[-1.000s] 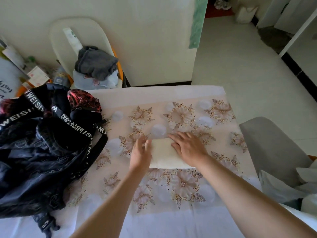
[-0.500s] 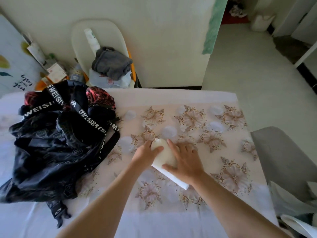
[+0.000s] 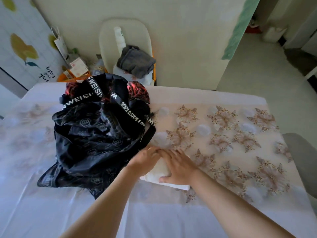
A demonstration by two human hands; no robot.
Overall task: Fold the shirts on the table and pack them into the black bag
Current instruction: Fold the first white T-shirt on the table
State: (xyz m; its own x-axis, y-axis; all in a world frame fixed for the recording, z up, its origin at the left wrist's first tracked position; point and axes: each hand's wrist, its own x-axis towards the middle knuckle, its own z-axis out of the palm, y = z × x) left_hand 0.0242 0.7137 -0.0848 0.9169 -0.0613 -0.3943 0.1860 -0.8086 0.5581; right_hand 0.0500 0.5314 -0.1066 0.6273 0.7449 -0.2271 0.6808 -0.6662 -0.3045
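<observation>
In the head view, your left hand (image 3: 145,158) cups the folded shirt (image 3: 158,171) at its far end and your right hand (image 3: 178,167) grips it, thumb tucked under. The shirt lies on the table (image 3: 171,213). Its long axis points diagonally toward the black bag (image 3: 96,138), nearest your left hand. The straps read "WEISI" and, seemingly, "LIMITED EDITION".

Worktop (image 3: 214,98) covered by a flower-patterned cloth (image 3: 243,152). At centre left lies a crumpled black bag (image 3: 96,145). At lower centre, just beside it, rests a folded white shirt (image 3: 154,176).
</observation>
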